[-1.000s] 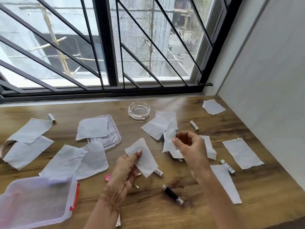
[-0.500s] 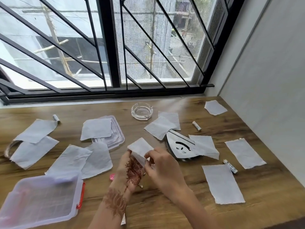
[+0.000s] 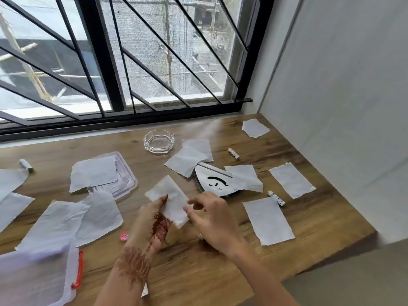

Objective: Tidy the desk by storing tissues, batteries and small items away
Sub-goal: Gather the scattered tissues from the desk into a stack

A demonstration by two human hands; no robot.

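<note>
Left hand (image 3: 154, 219) pinching a white tissue (image 3: 170, 195) over the table (image 3: 198, 272), right hand (image 3: 212, 219) at its edge, cannot tell if holding

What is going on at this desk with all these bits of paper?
A person is tidying a desk. The left hand holds one tissue up, and the right hand is at its edge; whether it grips is unclear. Many other tissues lie loose on the wood, with a few batteries among them and an ashtray near the window. A plastic box sits at the near left.
</note>
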